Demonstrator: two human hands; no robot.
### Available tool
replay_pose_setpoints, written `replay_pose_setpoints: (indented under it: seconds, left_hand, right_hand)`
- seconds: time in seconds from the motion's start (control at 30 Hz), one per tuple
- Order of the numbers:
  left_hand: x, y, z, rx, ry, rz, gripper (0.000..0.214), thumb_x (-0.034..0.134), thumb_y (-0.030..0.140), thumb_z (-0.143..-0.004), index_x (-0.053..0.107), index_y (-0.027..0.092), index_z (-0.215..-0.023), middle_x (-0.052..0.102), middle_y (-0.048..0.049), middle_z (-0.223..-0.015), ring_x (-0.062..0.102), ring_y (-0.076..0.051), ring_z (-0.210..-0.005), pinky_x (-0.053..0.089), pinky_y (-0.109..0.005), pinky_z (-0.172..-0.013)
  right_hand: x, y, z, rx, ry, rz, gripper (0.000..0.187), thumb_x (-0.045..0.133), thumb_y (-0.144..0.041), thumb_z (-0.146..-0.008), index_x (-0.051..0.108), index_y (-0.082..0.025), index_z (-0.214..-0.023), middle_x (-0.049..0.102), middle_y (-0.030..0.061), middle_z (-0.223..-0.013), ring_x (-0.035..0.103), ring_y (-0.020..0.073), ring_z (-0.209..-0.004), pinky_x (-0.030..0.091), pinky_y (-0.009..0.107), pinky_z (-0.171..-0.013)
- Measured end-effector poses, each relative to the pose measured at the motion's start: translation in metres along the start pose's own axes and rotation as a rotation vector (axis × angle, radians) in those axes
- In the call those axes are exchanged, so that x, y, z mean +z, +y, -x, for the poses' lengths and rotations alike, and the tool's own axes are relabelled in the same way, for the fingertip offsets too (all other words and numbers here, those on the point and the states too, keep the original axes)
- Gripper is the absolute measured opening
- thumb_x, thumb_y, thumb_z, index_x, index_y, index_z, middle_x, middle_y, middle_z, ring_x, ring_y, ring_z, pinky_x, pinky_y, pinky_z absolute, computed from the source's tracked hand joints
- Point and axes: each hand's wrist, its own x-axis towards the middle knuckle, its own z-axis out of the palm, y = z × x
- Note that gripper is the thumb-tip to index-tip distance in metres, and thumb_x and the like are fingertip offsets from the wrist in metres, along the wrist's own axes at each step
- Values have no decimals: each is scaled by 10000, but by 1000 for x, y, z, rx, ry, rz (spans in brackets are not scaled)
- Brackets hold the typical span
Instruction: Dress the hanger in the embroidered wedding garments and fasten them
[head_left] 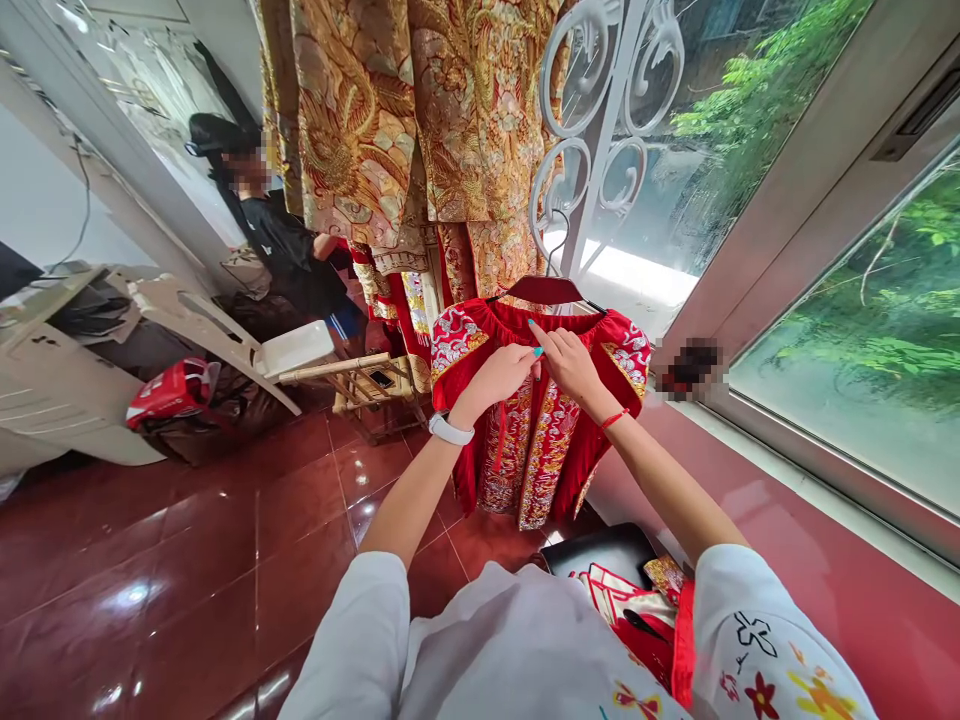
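1. Head view: glossy dark-red tiled floor.
2. A red jacket with gold-and-silver embroidery hangs on a dark-red hanger, probably keeping its shoulders spread.
3. Left hand and right hand meet below its neckline, fingertips close; pinching, cannot tell.

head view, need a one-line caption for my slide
Both hands, close together at the upper front of a red embroidered garment, with gold-embroidered garments hanging beyond.
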Motion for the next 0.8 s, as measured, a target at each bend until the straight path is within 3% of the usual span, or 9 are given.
replay_pose_setpoints:
  seconds: [0.13, 0.3, 0.37, 0.47, 0.57, 0.67, 0.8]
  left_hand:
    - [-11, -3, -3, 18, 89, -170, 370, 388, 205, -979, 644, 168, -714, 675, -42, -811, 568, -172, -729, 432, -303, -761]
    - [-15, -9, -6, 37, 42, -187, 385, 409, 273, -1013, 692, 160, -777, 685, -47, -888, 605, -191, -826, 444, -300, -818]
    - [-14, -11, -5, 60, 128, -205, 318, 452, 323, -1017, 698, 159, -899, 689, -59, -951, 610, -203, -879, 453, -309, -853]
    - [-13, -11, -5, 232, 269, -260, 234, 493, 279, -1002, 659, 177, -1132, 664, -97, -1214, 574, -233, -1136, 423, -344, -1012]
    - [-14, -11, -16, 341, 160, -286, 291, 395, 221, -1017, 654, 184, -1144, 686, -87, -1172, 584, -225, -1151, 393, -366, -1067]
    - [-16, -10, -35, 240, 4, -247, 390, 322, 278, -1037, 681, 156, -947, 700, -63, -892, 633, -212, -904, 443, -359, -968]
    - [-19, -7, -55, 133, -153, -74, 437, 324, 295, -1022, 698, 121, -878, 731, -78, -943, 636, -215, -932, 464, -355, -941]
  right_hand:
    - [-13, -3, 1, 13, -23, -238, 566, 288, -104, -961, 544, -178, -1460, 618, 111, -954, 528, 262, -898, 476, 424, -872]
    - [-33, -7, -7, 249, 46, -735, 301, 451, -253, -959, 748, -231, -1007, 691, 70, -962, 620, 233, -951, 477, 358, -917]
    - [-41, -5, -12, 275, -7, -831, 228, 548, -322, -926, 747, -223, -875, 702, 63, -907, 632, 229, -896, 478, 346, -885]
    - [-51, 1, -18, 227, -74, -850, 178, 616, -317, -854, 751, -211, -804, 709, 66, -867, 630, 226, -845, 488, 353, -849]
    - [-56, 4, -21, 188, -112, -792, 161, 606, -239, -804, 764, -220, -787, 716, 68, -869, 632, 233, -856, 502, 372, -855]
    - [-58, 3, -21, 117, -130, -668, 241, 552, -170, -820, 784, -234, -810, 711, 81, -902, 627, 238, -879, 506, 392, -859]
    - [-58, 0, -17, 23, -95, -497, 313, 492, -199, -945, 798, -232, -887, 689, 111, -943, 606, 257, -929, 491, 410, -849]
